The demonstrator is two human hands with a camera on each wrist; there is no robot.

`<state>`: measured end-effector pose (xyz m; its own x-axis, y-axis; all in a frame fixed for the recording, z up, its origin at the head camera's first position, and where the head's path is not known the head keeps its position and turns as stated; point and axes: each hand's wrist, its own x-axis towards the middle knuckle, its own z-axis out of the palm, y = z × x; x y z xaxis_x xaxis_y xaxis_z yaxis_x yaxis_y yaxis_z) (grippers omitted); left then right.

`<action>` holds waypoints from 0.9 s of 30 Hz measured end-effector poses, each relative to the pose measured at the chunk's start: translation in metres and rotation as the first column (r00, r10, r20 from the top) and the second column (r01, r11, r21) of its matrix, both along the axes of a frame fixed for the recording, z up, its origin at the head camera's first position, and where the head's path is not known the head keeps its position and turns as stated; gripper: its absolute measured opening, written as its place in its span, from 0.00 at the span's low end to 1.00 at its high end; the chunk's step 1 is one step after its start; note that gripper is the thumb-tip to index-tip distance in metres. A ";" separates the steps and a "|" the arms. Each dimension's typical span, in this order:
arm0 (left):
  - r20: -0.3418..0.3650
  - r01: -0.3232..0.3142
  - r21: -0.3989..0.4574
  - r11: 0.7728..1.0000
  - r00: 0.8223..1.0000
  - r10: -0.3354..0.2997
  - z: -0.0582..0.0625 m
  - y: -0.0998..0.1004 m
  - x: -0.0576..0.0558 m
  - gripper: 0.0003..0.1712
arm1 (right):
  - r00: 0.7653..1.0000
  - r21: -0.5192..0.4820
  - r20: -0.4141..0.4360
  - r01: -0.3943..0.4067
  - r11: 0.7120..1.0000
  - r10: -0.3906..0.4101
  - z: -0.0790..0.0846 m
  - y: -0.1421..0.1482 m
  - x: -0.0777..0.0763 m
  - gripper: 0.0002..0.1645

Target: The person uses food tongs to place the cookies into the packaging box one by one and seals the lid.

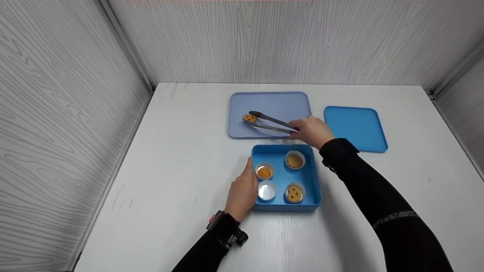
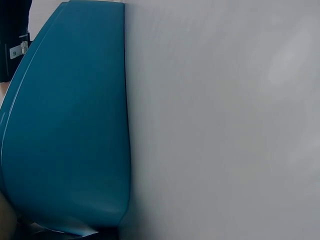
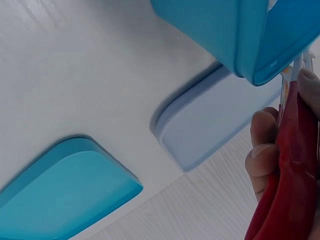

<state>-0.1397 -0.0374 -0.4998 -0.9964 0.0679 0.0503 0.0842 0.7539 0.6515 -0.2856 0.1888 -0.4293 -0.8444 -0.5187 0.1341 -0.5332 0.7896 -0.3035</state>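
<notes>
My right hand (image 1: 312, 131) grips a pair of tongs (image 1: 274, 128), whose red handles (image 3: 295, 170) show in the right wrist view. At the tips of the tongs is a small round cookie (image 1: 249, 118), over the lavender tray (image 1: 276, 104). My left hand (image 1: 242, 192) rests against the left wall of a blue box (image 1: 287, 207), its fingers extended along the side. Inside the box stand several white paper cups: one with an orange swirl cookie (image 1: 264, 172), one with a face cookie (image 1: 293, 193), one with a plain-looking cookie (image 1: 294, 161), and an empty cup (image 1: 267, 191).
A flat blue lid-like tray (image 1: 355, 128) lies right of the lavender tray, beyond the right forearm. The white table (image 1: 181, 151) carries everything and meets wood-grain panels (image 1: 283, 41) at the back and sides.
</notes>
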 end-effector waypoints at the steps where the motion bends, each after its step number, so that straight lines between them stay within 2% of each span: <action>1: -0.003 -0.001 0.002 1.000 1.000 0.001 0.000 0.000 0.000 0.30 | 1.000 0.000 -0.012 -0.005 1.000 0.005 0.000 0.000 0.001 0.08; 9: -0.024 -0.003 -0.004 1.000 1.000 0.002 0.000 0.000 0.001 0.30 | 0.998 0.004 -0.047 0.028 1.000 -0.028 -0.001 0.005 0.006 0.03; 17: -0.020 0.004 -0.004 1.000 1.000 -0.004 0.001 0.000 0.001 0.30 | 0.993 0.011 -0.116 0.008 1.000 -0.006 -0.005 0.012 0.006 0.02; 23: -0.014 -0.003 -0.001 1.000 1.000 0.003 0.001 0.000 0.001 0.30 | 0.983 0.028 -0.185 0.003 1.000 0.003 -0.006 0.016 0.007 0.03; 27: -0.005 -0.004 0.002 1.000 1.000 0.004 0.001 0.000 0.001 0.30 | 0.976 0.049 -0.217 0.016 0.999 -0.005 -0.006 0.023 0.011 0.07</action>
<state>-0.1384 -0.0376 -0.4991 -0.9964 0.0638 0.0557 0.0847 0.7532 0.6523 -0.2743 0.2119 -0.4349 -0.8036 -0.5206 0.2885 -0.5736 0.8067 -0.1420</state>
